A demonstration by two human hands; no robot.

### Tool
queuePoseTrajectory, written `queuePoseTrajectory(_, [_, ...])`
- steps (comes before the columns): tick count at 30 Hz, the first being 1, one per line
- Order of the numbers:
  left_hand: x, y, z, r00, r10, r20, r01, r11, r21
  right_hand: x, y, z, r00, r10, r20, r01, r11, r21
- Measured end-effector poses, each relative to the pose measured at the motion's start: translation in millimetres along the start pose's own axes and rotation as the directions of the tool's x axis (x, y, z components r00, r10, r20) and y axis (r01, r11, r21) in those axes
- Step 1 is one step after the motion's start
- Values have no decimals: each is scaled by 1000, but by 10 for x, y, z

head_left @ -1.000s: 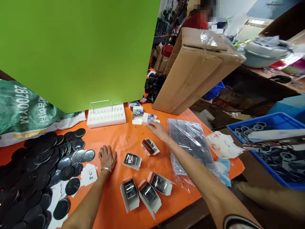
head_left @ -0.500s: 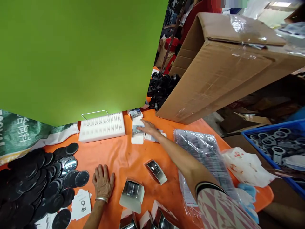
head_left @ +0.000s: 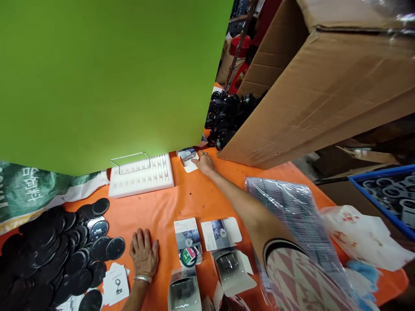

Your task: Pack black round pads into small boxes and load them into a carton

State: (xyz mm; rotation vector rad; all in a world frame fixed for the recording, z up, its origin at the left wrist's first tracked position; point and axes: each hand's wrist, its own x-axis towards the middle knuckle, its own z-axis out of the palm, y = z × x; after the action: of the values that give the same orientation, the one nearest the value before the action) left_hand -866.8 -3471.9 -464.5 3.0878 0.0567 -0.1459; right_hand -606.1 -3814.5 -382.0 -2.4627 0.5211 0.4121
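Orange sheeting (head_left: 155,207) bore filled, unclosed near cartons (head_left: 231,272); left hand (head_left: 143,255) lay flat, right hand (head_left: 205,163) met a far carton (head_left: 188,155), grip unclear.

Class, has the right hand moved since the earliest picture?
Yes: the right hand has moved forward, from about level with the front edge of the white tray to its back half.
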Motion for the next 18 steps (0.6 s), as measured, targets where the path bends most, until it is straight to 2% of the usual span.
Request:
queuePoseTrajectory(2, [-1,-3,1,1000,-3,4,3,1000,0,175,-40,23,999,33,13,-34,999,7])
queuePoseTrajectory(4, [0,-1,-4,1000,-2,6,2,1000,-5,105,-19,66,998,44,46,-44,999,6])
queuePoseTrajectory(6, [1,5,-12,1000,2,3,-2,1000,-10,-185,44,92,995,32,99,-33,999,10])
queuePoseTrajectory(9, [2,13,-21,1000,6,-3,-6,1000,-11,-903,171,80,965,-6,261,-9,998,56])
queuePoseTrajectory(12, [6,14,-20,1000,9,-10,-9,1000,-11,-1694,310,61,899,-45,436,-17,991,136])
queuePoseTrajectory(13, [8,13,-20,1000,15,-17,-15,1000,-9,-1903,358,59,868,-97,488,10,984,179])
queuePoseTrajectory(14, [9,13,-20,999,22,-24,-22,1000,-7,-2055,404,54,820,-203,535,82,967,242])
queuePoseTrajectory(16, [12,16,-24,999,31,-31,-31,1000,1,-2137,472,20,729,-387,565,229,915,332])
queuePoseTrajectory(17, [12,19,-26,999,30,-27,-30,1000,6,-2053,482,-14,698,-446,559,282,890,358])
queuePoseTrajectory(18, [12,21,-28,999,25,-21,-25,1000,11,-1888,470,-57,718,-445,536,302,892,337])
